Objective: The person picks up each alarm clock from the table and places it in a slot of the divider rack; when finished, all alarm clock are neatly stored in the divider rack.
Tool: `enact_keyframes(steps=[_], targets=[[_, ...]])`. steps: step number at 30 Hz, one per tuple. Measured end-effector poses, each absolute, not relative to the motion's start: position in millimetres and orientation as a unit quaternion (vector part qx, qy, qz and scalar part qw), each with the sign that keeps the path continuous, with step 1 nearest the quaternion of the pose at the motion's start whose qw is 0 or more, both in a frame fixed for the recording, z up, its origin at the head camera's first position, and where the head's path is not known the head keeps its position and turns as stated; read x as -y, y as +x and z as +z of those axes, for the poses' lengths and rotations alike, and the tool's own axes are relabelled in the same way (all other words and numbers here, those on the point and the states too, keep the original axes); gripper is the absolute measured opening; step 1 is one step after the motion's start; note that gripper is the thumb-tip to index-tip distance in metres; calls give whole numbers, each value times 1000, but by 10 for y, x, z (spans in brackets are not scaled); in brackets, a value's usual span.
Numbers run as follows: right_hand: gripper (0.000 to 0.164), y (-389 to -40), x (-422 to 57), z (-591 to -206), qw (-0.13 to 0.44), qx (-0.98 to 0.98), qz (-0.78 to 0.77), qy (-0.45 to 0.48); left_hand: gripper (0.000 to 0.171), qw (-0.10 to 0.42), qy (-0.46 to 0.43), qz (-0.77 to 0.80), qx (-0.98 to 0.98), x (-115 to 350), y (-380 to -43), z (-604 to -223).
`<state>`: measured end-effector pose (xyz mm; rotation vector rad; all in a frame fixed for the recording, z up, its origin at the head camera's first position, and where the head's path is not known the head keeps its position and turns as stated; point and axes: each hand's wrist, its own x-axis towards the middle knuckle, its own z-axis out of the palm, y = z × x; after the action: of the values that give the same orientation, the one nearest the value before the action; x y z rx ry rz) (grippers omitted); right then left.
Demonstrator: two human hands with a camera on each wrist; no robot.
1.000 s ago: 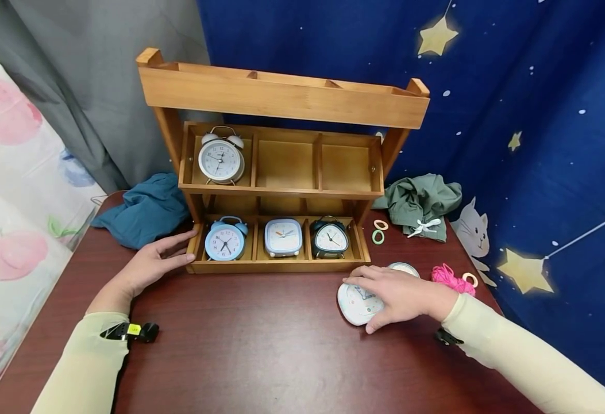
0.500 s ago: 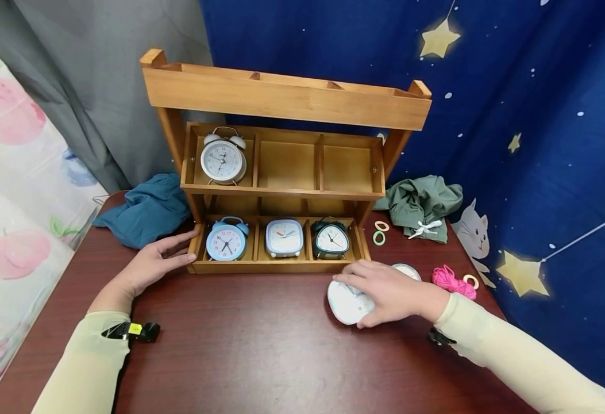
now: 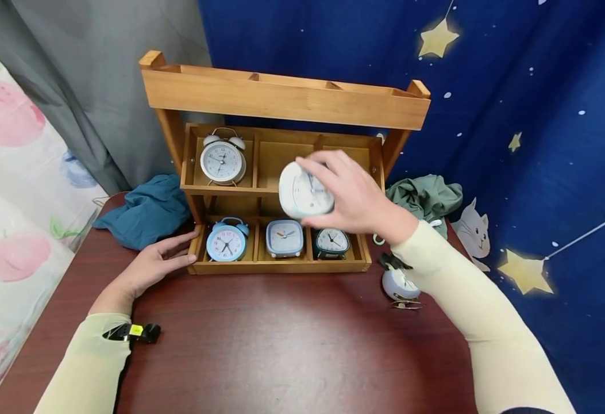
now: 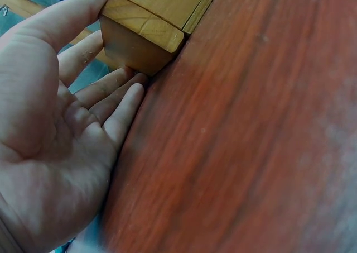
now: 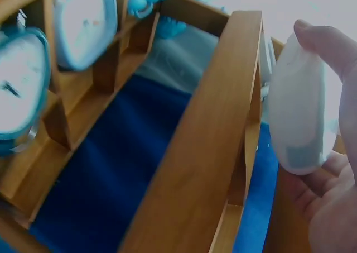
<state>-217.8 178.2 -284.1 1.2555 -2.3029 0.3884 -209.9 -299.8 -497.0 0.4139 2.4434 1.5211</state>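
My right hand point(image 3: 354, 192) grips a white rounded alarm clock point(image 3: 297, 198) by its edges, raised in front of the wooden shelf's point(image 3: 281, 102) middle tier. In the right wrist view, the white clock point(image 5: 298, 108) shows its smooth side between thumb and fingers. The fingers of my left hand point(image 3: 149, 265) lie straight against the bottom tier's left end; the left wrist view shows them touching the wooden corner point(image 4: 139, 38). A white twin-bell clock point(image 3: 223, 161) stands in the middle tier's left compartment. Below are a blue twin-bell clock point(image 3: 227, 241), a blue-rimmed square clock point(image 3: 284, 237) and a dark green clock point(image 3: 331, 241).
Another round clock point(image 3: 400, 286) lies face up on the dark wooden table point(image 3: 261, 339), under my right forearm. A teal cloth point(image 3: 147, 210) lies left of the shelf and a green cloth point(image 3: 423, 195) right of it. Curtains point(image 3: 530, 144) hang behind.
My right hand has lifted the white clock from the table, up and left to the middle tier. The round clock on the table has come into fuller view. My left hand has stayed put.
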Motion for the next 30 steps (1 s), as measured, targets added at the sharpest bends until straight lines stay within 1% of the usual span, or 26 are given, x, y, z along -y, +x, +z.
enact_keyframes(steps=[2, 6, 12, 19, 30], targets=[[107, -2308, -1703, -2770, 248, 854, 131, 439, 71, 117, 142, 519, -835, 2989, -2099, -4973], [108, -2527, -1565, -2674, 239, 878, 107, 401, 71, 118, 143, 525, -831, 2981, -2103, -4976], [113, -2745, -1426, -2639, 197, 903, 75, 374, 71, 119, 141, 531, -827, 2997, -2100, -4972], [113, -2781, -1362, -2647, 140, 923, 77, 349, 71, 119, 140, 532, -827, 3018, -2099, -4963], [112, -2743, -1308, -2607, 114, 935, 58, 332, 71, 120, 144, 526, -830, 3016, -2100, -4952]])
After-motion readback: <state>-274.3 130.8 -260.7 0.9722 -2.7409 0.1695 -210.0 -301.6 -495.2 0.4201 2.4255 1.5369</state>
